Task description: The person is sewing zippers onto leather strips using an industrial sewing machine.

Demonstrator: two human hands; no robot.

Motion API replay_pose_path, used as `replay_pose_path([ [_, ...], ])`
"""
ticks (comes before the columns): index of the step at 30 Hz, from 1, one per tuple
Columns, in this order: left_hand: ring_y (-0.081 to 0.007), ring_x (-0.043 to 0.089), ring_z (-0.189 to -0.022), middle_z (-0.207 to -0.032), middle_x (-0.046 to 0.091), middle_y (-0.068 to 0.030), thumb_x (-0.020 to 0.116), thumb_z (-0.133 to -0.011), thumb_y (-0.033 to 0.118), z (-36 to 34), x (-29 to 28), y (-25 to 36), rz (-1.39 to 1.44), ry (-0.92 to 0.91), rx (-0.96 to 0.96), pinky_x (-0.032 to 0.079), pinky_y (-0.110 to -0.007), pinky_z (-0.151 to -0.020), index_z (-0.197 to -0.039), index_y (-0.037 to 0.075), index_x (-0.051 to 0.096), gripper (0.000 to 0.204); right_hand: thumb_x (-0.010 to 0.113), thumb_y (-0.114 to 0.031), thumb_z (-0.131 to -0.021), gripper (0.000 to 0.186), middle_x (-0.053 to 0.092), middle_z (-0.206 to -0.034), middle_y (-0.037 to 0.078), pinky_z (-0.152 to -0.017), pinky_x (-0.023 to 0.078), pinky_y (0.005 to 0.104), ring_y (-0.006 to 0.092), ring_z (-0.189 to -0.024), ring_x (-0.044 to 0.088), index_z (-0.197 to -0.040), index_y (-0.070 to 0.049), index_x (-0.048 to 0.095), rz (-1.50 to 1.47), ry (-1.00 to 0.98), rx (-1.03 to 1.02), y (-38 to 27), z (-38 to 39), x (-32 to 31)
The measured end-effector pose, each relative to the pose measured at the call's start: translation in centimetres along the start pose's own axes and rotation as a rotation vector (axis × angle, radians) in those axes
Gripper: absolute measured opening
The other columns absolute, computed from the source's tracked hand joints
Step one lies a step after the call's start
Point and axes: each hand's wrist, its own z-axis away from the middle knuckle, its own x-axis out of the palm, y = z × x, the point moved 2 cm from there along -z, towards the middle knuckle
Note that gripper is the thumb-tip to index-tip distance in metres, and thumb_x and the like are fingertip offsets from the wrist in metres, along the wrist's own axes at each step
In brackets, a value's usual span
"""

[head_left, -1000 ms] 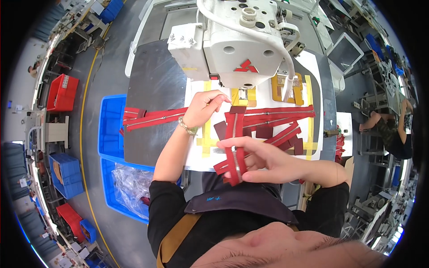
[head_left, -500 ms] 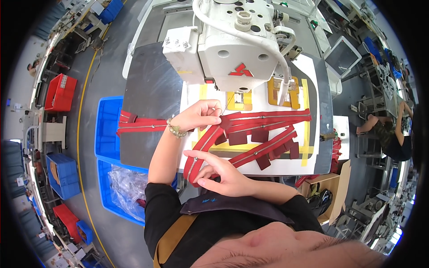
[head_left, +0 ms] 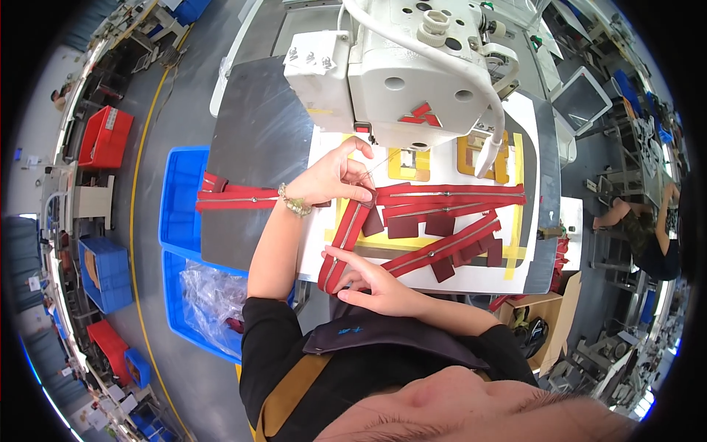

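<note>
My left hand (head_left: 333,177), with a beaded bracelet at the wrist, pinches the far end of a red zipper (head_left: 349,228) beside a small dark red tab. A thin thread runs near its fingertips toward the sewing machine (head_left: 420,81). My right hand (head_left: 374,286) holds the near end of the same zipper, where the strip bends round by the table edge; its index finger lies along the tape. To the right, more red zippers (head_left: 456,195) with dark red tabs (head_left: 402,226) lie on the white work sheet. Another zipper (head_left: 236,199) lies left of my left wrist.
Yellow-framed metal plates (head_left: 482,156) sit under the machine head. Blue bins (head_left: 181,199) stand left of the table, one holding a transparent plastic bag (head_left: 213,298). An open cardboard box (head_left: 556,324) is at the lower right. Another person (head_left: 652,236) sits far right.
The machine and table appear shifted slightly right in view. My left index finger has lifted and uncurled somewhat while the thumb stays on the zipper end. Both hands keep hold of the zipper.
</note>
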Motion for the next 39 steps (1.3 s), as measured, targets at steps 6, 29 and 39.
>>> replay_pose_path([
  [6, -0.0125, 0.065, -0.081, -0.084, 0.069, -0.0098, 0.073, -0.077, -0.006, 0.0, -2.3, -0.5, -0.049, 0.022, 0.011, 0.050, -0.024, -0.075, -0.118, 0.004, 0.043, 0.052, 0.058, -0.008, -0.092, 0.066, 0.039, -0.143, 0.014, -0.086, 0.050, 0.0298, 0.0194, -0.112, 0.058, -0.149, -0.003, 0.024, -0.038, -0.089, -0.020, 1.4, -0.5, 0.1],
  [29, -0.0027, 0.060, -0.070, -0.081, 0.071, -0.0028, 0.062, -0.090, 0.004, 0.2, -0.4, 0.0, -0.170, 0.163, -0.007, 0.045, -0.019, -0.058, -0.107, 0.003, 0.064, 0.017, 0.061, -0.012, -0.093, 0.017, 0.062, -0.080, 0.004, -0.040, 0.037, 0.0201, 0.0066, -0.047, 0.055, -0.101, 0.001, 0.055, -0.032, 0.512, 0.017, -1.8, -3.1, -6.8],
  [39, -0.0043, 0.055, -0.060, -0.077, 0.071, -0.0064, 0.058, -0.090, 0.004, 0.5, -0.5, 0.6, -0.146, 0.222, -0.035, 0.044, -0.021, -0.056, -0.108, 0.001, 0.062, 0.019, 0.058, -0.013, -0.096, 0.014, 0.059, -0.066, 0.000, -0.038, 0.034, 0.0193, 0.0056, -0.042, 0.052, -0.087, -0.002, 0.055, -0.074, 0.501, 0.058, -1.4, -3.3, -6.6],
])
